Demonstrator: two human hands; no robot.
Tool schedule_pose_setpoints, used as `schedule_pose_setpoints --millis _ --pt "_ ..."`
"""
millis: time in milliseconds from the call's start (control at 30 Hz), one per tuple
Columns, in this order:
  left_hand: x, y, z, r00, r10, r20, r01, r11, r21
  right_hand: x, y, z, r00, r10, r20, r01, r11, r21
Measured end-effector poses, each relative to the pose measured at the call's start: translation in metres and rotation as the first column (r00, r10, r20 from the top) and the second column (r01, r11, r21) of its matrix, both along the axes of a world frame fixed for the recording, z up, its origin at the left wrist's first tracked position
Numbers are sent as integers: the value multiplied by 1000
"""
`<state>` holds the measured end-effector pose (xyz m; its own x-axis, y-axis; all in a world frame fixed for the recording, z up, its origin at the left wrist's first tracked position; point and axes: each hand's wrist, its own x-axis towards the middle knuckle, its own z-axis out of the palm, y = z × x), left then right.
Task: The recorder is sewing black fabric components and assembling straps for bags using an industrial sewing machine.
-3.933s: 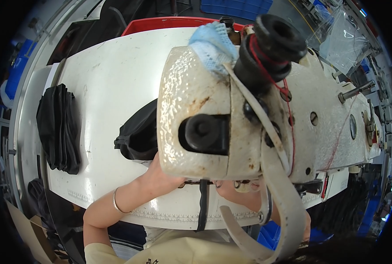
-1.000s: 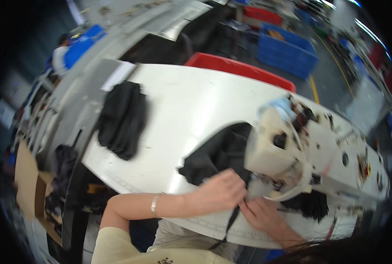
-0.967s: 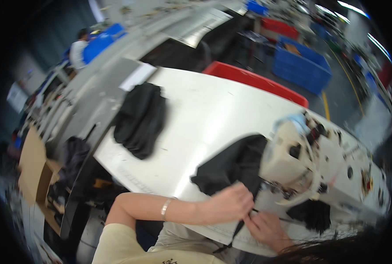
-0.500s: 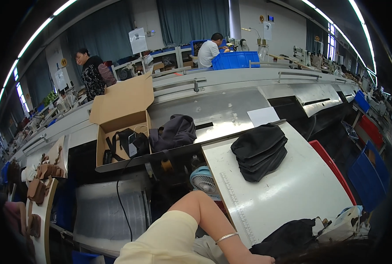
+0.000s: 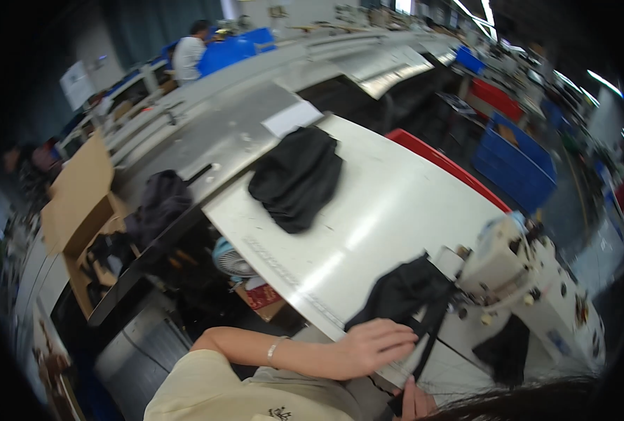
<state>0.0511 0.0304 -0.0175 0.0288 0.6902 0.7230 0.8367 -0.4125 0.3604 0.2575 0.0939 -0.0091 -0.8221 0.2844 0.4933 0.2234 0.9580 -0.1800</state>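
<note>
My left hand [image 5: 371, 349], with a bangle on its wrist, rests at the near edge of a black fabric piece [image 5: 396, 291] on the white sewing table [image 5: 305, 259]. Its fingers are stretched out together, and the thumb is hidden. At the lower edge, partly cut off, my right hand [image 5: 416, 401] has its fingers closed on a black fabric strip [image 5: 432, 333], which runs up toward the sewing machine [image 5: 536, 281]. Another dark cloth [image 5: 505, 351] hangs beside the machine. Some motion blur softens the picture.
A pile of black fabric pieces [image 5: 298, 179] lies farther up the table. An open cardboard box [image 5: 80, 196] and dark grey cloth [image 5: 159, 207] are at left. A small fan [image 5: 231, 258] sits below the table edge. Red [image 5: 452, 168] and blue bins [image 5: 515, 161] stand beyond.
The view has swung right, bringing the sewing machine and both hands into sight. My left hand now shows whole near the black fabric, and my right hand has come into view.
</note>
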Motion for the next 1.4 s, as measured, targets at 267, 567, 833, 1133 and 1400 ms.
schedule_pose_setpoints --millis 267,567,833,1133,1400 --pt "-51 38 28 758 273 592 100 848 -520 -7 -4 -47 997 -5 81 1 999 52" --pt "-66 90 69 843 -135 -521 114 991 -73 3 -3 -44 986 62 156 -57 998 -41" --pt "2 2 -26 812 -275 -515 168 955 -245 3 1 -42 984 99 147 -99 995 -7" --pt "2 3 -34 893 -248 -377 169 958 -231 -2 4 -42 986 110 124 -115 993 32" --pt "-13 10 18 989 -144 -42 110 886 -451 0 9 -33 975 143 171 -152 987 41"
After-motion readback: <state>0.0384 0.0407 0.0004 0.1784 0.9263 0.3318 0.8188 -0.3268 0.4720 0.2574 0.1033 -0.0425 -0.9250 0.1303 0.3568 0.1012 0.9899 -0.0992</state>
